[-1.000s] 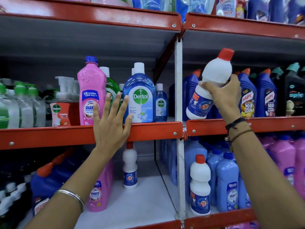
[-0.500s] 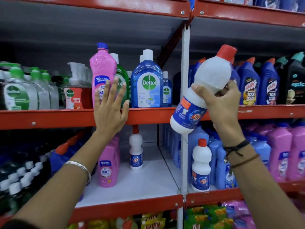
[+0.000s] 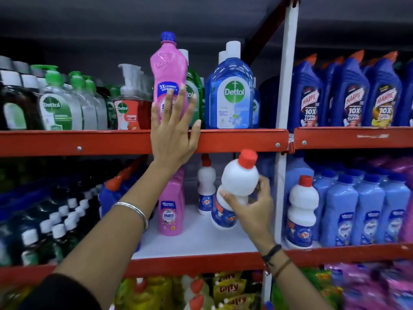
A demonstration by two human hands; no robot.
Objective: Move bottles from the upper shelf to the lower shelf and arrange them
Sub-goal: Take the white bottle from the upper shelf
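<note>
My right hand (image 3: 254, 206) grips a white bottle with a red cap (image 3: 237, 182) by its waist, tilted, just inside the lower shelf (image 3: 196, 240) opening. Behind it on that white shelf board stand another white red-capped bottle (image 3: 206, 186) and a pink Shakti bottle (image 3: 172, 206). My left hand (image 3: 174, 133) lies flat with fingers spread against the red front rail of the upper shelf (image 3: 241, 139), its fingers overlapping a tall pink bottle with a blue cap (image 3: 168, 70) standing there. Beside that stands a blue Dettol bottle (image 3: 232, 90).
A white upright post (image 3: 285, 90) divides the bays. Right bay: blue Harpic bottles (image 3: 348, 92) above, a white red-capped bottle (image 3: 301, 211) and light-blue bottles (image 3: 362, 206) below. Left: Dettol pump bottles (image 3: 58, 101) above, dark white-capped bottles (image 3: 51, 229) below. Colourful pouches (image 3: 228, 289) fill the bottom.
My right hand has carried the white bottle down and left, from in front of the upper right shelf into the lower shelf opening. The view tilted downward. My left hand stayed on the rail.
</note>
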